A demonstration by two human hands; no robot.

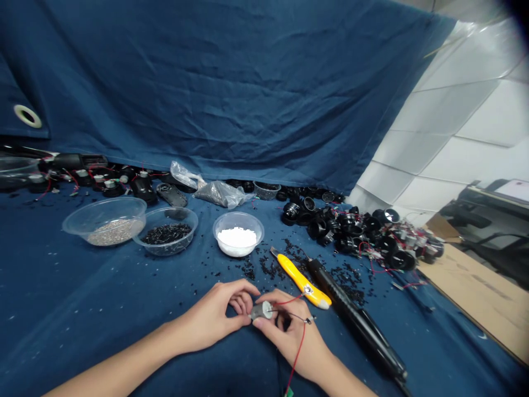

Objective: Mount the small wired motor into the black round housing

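A small silver motor point(262, 311) with a red wire point(298, 353) and a black wire sits between both hands, just above the blue cloth point(82, 309). My left hand point(219, 317) pinches its left end with fingers curled. My right hand point(295, 336) grips the motor from the right, with the wires trailing over the fingers toward me. A yellow utility knife point(301, 281) and a long black tool point(355, 320) lie just right of the hands.
Three clear bowls stand behind the hands: grey bits point(108, 221), black bits point(166, 231), white bits point(238, 234). Black specks litter the cloth. A heap of black housings with wires point(367, 234) lies at right, more parts and bags along the back. Cardboard point(475, 292) lies far right.
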